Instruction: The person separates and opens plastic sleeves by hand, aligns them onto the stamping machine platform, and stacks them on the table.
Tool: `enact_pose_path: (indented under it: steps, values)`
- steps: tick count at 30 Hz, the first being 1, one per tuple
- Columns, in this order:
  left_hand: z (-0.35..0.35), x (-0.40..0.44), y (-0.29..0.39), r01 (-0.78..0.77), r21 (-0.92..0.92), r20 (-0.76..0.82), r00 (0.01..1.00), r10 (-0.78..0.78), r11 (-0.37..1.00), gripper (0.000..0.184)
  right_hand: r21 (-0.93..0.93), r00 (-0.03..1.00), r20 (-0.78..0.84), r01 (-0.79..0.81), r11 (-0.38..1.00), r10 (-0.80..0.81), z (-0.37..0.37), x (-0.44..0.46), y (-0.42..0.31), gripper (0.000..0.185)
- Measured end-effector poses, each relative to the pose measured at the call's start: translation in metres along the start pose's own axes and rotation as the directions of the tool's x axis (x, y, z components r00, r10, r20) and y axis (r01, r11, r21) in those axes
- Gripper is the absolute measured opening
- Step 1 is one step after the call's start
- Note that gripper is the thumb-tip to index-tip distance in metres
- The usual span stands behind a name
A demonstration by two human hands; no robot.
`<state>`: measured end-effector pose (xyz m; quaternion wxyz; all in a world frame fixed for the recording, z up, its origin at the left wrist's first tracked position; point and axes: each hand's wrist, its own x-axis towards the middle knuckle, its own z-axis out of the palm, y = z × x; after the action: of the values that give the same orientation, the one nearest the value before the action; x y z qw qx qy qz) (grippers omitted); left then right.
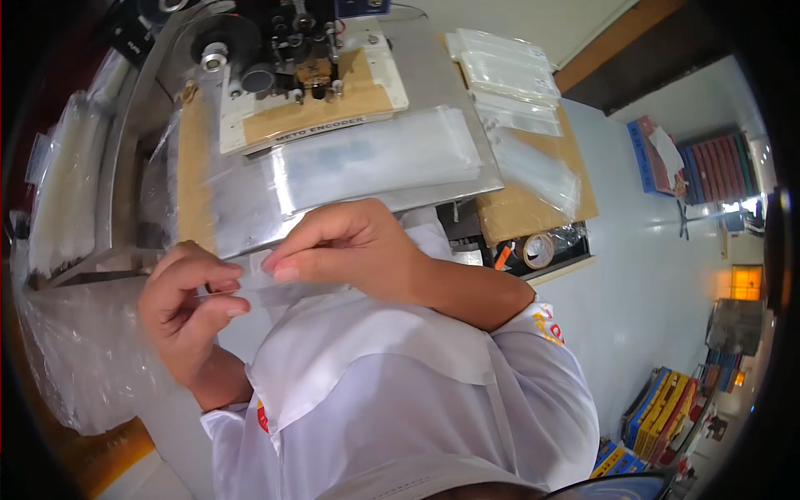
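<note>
In front of my chest, both hands meet around a thin, clear plastic bag (268, 293). My left hand (187, 307) curls its fingers and thumb around the bag's left part, where a thin edge shows between them. At the other side, my right hand (354, 250) pinches the bag's upper edge between thumb and forefinger. Beyond the hands, a stack of clear plastic bags (379, 158) lies flat on the steel table (258, 204). Behind that stack stands a machine (310, 79) labelled "METO ENCODER". The bag's lower part blends into my white shirt, so its outline is unclear.
Bundles of clear bags (508, 71) rest on cardboard (542, 208) at right. Below them, an open drawer (567, 248) holds a tape roll (537, 250). Plastic sheeting (92, 350) hangs at left. Binders (662, 408) stand at far right.
</note>
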<state>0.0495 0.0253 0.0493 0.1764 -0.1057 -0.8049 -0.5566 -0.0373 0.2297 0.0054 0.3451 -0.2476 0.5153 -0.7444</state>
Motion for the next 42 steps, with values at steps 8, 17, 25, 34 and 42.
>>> enact_pose_path:
  steps: [8,17,25,34,42]
  values:
    - [0.03,0.015,0.007,0.163,0.099,-0.47,0.877,-0.098,0.982,0.01,-0.05,0.992,-0.03,0.12,0.992,-0.122,0.0,0.001,0.009,0.02]
    - [0.028,0.019,0.003,0.038,0.231,-0.197,0.98,0.008,0.972,0.004,-0.35,0.935,-0.018,0.326,0.878,-0.354,0.004,-0.003,0.022,0.024]
    - [0.014,0.017,-0.001,0.146,0.202,-0.206,0.973,-0.104,0.968,0.009,-0.074,0.984,-0.037,0.17,0.983,-0.173,-0.001,-0.001,0.012,0.021]
    - [0.001,0.018,-0.007,0.08,0.017,0.072,0.994,-0.081,0.997,0.019,0.047,0.998,-0.069,0.009,0.999,-0.006,-0.01,0.0,0.002,0.015]
    - [0.016,0.024,-0.012,0.068,-0.404,-0.135,0.982,-0.133,0.912,0.021,-0.566,0.659,-0.14,0.56,0.606,-0.739,0.003,-0.002,-0.013,0.024]
